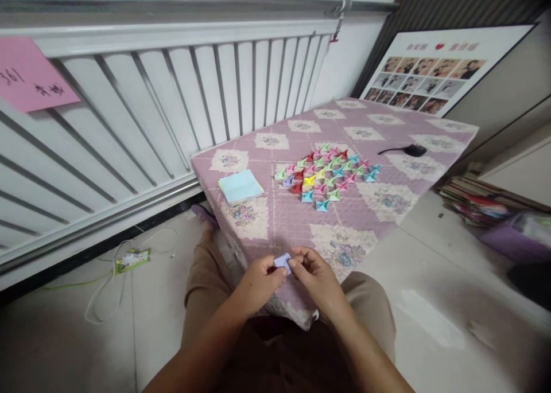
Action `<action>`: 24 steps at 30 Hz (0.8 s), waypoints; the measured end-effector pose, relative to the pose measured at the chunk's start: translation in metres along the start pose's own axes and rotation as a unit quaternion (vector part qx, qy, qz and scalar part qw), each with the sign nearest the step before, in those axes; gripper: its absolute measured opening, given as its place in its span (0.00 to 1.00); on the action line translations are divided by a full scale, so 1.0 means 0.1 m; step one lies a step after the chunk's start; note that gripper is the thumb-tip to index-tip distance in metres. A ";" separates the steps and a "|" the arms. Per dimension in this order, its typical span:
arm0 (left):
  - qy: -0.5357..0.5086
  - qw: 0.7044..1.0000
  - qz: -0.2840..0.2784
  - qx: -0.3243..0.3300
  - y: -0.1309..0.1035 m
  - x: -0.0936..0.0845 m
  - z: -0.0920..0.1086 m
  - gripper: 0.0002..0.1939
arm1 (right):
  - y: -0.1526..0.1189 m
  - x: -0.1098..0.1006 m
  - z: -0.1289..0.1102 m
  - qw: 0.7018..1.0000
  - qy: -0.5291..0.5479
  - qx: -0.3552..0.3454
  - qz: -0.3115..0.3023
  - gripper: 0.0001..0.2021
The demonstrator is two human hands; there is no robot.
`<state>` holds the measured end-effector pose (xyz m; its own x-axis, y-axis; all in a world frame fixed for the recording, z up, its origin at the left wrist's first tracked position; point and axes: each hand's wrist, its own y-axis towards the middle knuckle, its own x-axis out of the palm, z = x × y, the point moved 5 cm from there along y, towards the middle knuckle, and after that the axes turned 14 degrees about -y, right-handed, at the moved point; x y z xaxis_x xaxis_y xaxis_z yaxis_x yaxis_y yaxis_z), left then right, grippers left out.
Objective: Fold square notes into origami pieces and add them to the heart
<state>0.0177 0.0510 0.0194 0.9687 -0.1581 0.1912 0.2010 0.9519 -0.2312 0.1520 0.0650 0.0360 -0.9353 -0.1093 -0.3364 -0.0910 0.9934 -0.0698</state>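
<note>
A small folded piece of lavender paper (282, 261) is held between both hands over the near corner of the table. My left hand (260, 281) pinches its left side between thumb and fingers. On its right side, my right hand (313, 273) grips the paper with thumb and index finger, the other fingers curled. Beyond the hands, several small folded paper pieces in red, pink, green, yellow and blue stand grouped, among them a yellow one (309, 181). A stack of square paper sheets (241, 186), light blue on top, lies at the table's left.
A floral purple cloth covers the table (267, 221). On its far right lies a black object (415, 150) with a thin handle or cord. A white radiator (241, 89) runs along the left side. A power strip (132, 260) with cables is on the floor.
</note>
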 end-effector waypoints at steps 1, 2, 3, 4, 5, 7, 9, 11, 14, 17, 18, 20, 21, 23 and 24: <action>0.019 1.000 -0.002 0.006 0.00 0.00 0.02 0.07 | 0.00 0.01 0.01 1.000 -0.003 0.005 -0.016 0.19; 0.038 0.999 -0.002 0.011 -0.01 0.01 0.03 0.07 | 0.01 0.02 0.01 0.999 -0.008 0.008 -0.033 0.18; 0.055 0.998 0.000 0.016 -0.01 0.01 0.05 0.07 | 0.01 0.02 0.01 0.999 -0.013 0.009 -0.045 0.17; 0.067 0.998 0.004 0.021 -0.02 0.01 0.07 0.07 | 0.02 0.03 0.00 0.998 -0.016 0.010 -0.052 0.16; 0.073 0.997 0.009 0.025 -0.03 0.02 0.08 0.07 | 0.02 0.02 0.00 0.998 -0.019 0.012 -0.050 0.16; 0.071 0.997 0.009 0.028 -0.04 0.03 0.10 0.07 | 0.03 0.00 -0.01 0.999 -0.020 0.015 -0.033 0.16; 0.069 0.997 0.009 0.023 -0.05 0.04 0.10 0.07 | 0.03 0.00 -0.03 1.000 -0.019 0.016 -0.019 0.17; 0.075 0.997 0.011 0.025 -0.06 0.04 0.11 0.08 | 0.02 0.02 -0.04 1.000 -0.009 0.016 -0.015 0.17; 0.095 0.994 0.007 0.045 -0.06 0.03 0.12 0.07 | 0.01 0.06 0.00 0.999 0.030 0.035 -0.011 0.18; 0.097 0.995 0.004 0.035 -0.04 0.02 0.05 0.07 | 0.01 0.11 0.07 0.995 0.062 0.067 -0.033 0.19; 0.088 0.996 0.004 0.025 -0.03 0.01 0.01 0.07 | 0.02 0.12 0.09 0.994 0.066 0.074 -0.045 0.19; 0.061 0.998 0.010 0.001 -0.02 -0.01 -0.07 0.07 | 0.02 0.13 0.12 0.991 0.078 0.082 -0.065 0.19; 0.045 0.999 0.014 -0.009 -0.02 -0.01 -0.10 0.07 | 0.03 0.13 0.13 0.990 0.087 0.085 -0.067 0.18; 0.013 0.999 0.029 -0.029 -0.01 -0.01 -0.15 0.08 | 0.04 0.09 0.15 0.990 0.100 0.086 -0.055 0.17; -0.001 0.999 0.038 -0.037 -0.01 -0.01 -0.17 0.08 | 0.04 0.08 0.17 0.990 0.099 0.084 -0.044 0.17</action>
<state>0.0187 0.0461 0.0028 0.9813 -0.0863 0.1722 0.1380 0.9388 -0.3156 0.1501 0.0678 0.0174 -0.9765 -0.1703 -0.1320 -0.1330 0.9584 -0.2524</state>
